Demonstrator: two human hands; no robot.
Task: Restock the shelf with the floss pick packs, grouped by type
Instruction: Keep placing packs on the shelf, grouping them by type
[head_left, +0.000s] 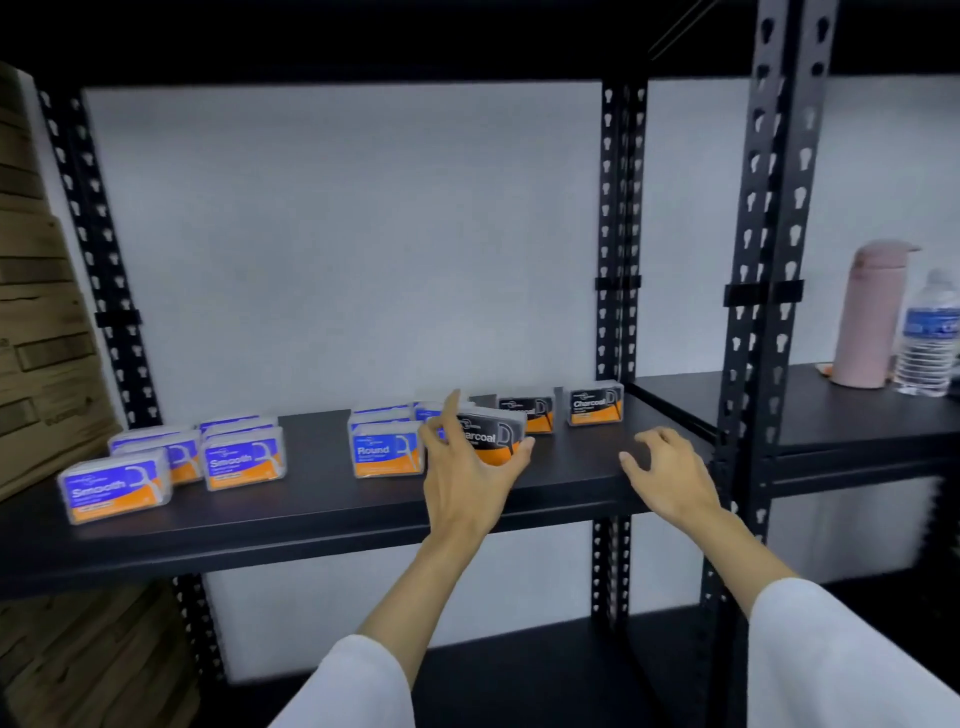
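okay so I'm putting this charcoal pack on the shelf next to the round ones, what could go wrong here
1. Your left hand grips the Charcoal pack right against the Round packs; setting it down there could knock them or mix the types, since the other Charcoal packs stand further right.
2. The grip looks like fingertips only, so the pack might slip.
3. Your right hand hovers empty and isn't steadying anything.

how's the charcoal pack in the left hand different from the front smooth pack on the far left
The Charcoal pack has a black label; the Smooth pack has a blue one. The Charcoal pack is gripped by the left hand and tilted, near the middle of the shelf; the Smooth pack stands untouched at its left end. Both are clear boxes with an orange lower band.
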